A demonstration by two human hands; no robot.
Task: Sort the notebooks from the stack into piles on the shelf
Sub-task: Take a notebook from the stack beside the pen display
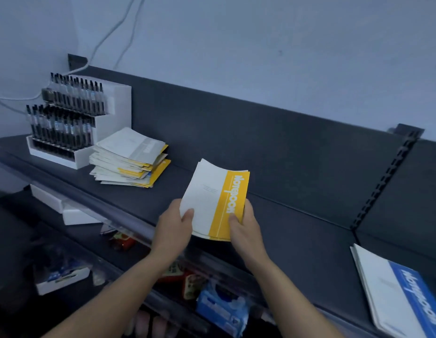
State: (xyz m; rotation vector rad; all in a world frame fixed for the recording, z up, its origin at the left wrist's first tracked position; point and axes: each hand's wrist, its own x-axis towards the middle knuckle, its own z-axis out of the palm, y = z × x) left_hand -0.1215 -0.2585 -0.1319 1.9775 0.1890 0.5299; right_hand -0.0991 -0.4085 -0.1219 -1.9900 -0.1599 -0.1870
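A small bundle of white notebooks with a yellow band is held just above the dark shelf, near its middle. My left hand grips its lower left corner, thumb on the cover. My right hand grips the yellow edge at the lower right. A messy stack of notebooks, white with yellow and grey bands, lies on the shelf to the left. At the right lies a pile of white notebooks with a blue band.
A white tiered display of dark pens stands at the shelf's left end, against the stack. An upright slotted rail divides the back panel at right. Lower shelves below hold white boxes and packaged goods. Cables hang on the wall.
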